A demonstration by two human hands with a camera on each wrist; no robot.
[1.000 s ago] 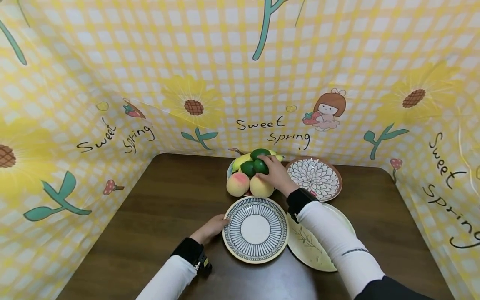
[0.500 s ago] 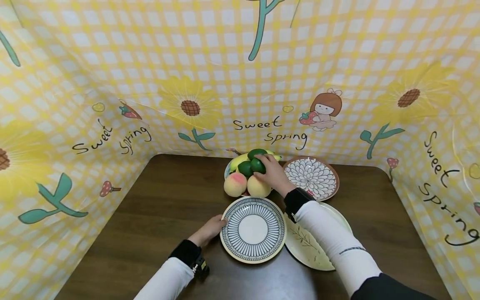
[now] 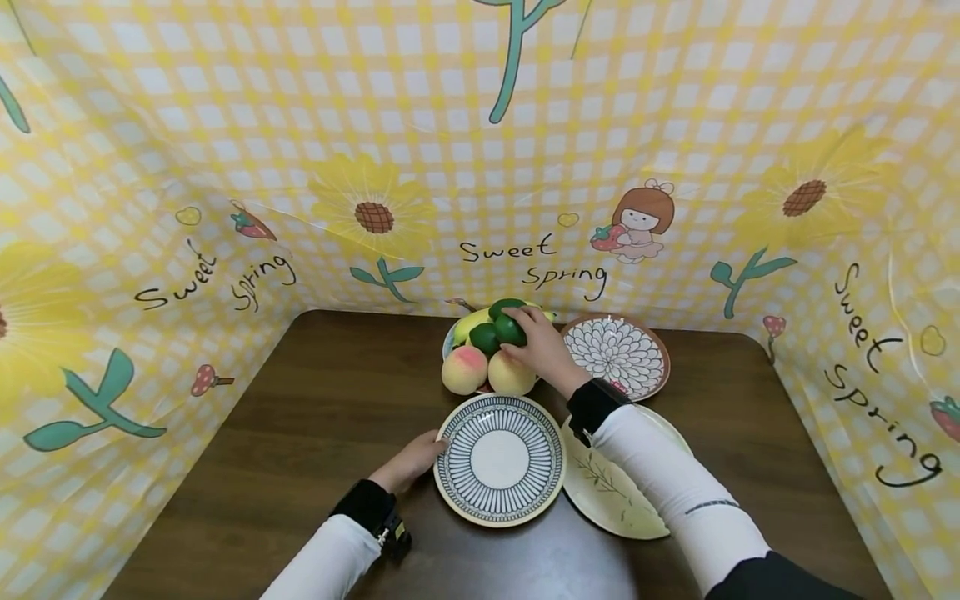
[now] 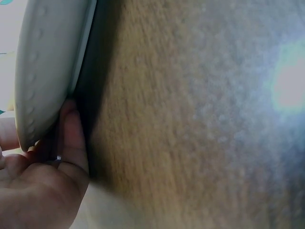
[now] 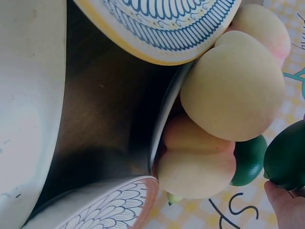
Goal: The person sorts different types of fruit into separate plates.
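- Left hand point(image 3: 411, 461), one: I see thumb and fingers pinching the rim of a striped plate.
- Striped plate point(image 3: 500, 458), one: just in front of the peaches point(image 3: 464, 369).
- Right hand point(image 3: 546, 346), one: I see fingers curled round a dark green fruit point(image 3: 512, 330), held just above the peaches.
- Peaches: I count two from the head, three from the right wrist.
- Floral plate point(image 3: 615, 354), one: right of the peaches.
- Leaf-patterned plate point(image 3: 607, 492), one: partly hidden below the right forearm.
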